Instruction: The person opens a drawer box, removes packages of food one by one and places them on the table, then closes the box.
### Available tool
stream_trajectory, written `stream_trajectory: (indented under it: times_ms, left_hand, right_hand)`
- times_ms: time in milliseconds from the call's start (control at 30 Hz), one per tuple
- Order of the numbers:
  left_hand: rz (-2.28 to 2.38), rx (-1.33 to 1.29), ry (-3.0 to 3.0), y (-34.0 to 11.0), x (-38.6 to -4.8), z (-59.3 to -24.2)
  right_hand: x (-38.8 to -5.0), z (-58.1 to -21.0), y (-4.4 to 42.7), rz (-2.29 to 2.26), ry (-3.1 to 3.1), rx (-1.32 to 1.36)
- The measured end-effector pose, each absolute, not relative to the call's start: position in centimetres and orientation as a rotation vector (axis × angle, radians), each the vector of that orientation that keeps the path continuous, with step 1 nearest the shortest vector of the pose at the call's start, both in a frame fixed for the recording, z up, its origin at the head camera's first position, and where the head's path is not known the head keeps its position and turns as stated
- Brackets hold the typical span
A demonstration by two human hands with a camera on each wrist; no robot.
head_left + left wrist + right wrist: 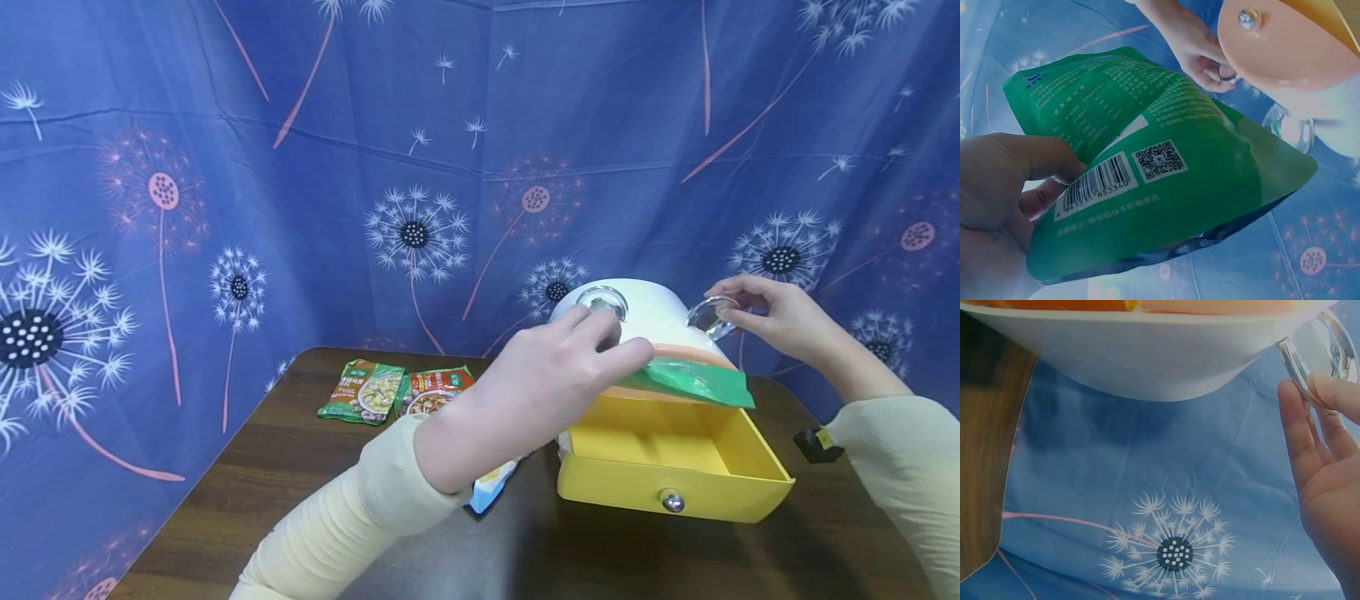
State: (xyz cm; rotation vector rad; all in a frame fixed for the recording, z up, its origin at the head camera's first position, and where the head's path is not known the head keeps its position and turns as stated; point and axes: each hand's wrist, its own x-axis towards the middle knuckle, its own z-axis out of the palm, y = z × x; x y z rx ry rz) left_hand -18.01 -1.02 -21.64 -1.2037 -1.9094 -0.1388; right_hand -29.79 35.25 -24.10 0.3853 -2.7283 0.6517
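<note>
My left hand (pixel 536 375) pinches a green packet (pixel 697 379) at one edge, over the open yellow drawer (pixel 675 492) of a rounded white box (pixel 645 312). In the left wrist view the packet (pixel 1166 169) shows its printed back, with a barcode beside the left hand's fingers (pixel 1054 162). At the box's right side my right hand (pixel 787 321) pinches a clear, silver-rimmed round piece (pixel 708 317). The right wrist view shows this piece (pixel 1329 356) between the thumb and fingers of the right hand (pixel 1329 469).
Two food packets, one green and orange (pixel 367 392), one red (pixel 435 387), lie at the table's back left. A blue and white packet (pixel 491 485) is partly hidden under the left forearm. A small black object (pixel 817 446) is beside the right sleeve.
</note>
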Motion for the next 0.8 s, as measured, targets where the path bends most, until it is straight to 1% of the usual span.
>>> stream_trajectory:
  times_ms: [800]
  left_hand:
    - [-0.177,-1.078,-1.947,-6.8,-18.8,-23.1]
  right_hand:
    - [-29.6,-23.8,34.7,0.604,-2.739,0.401]
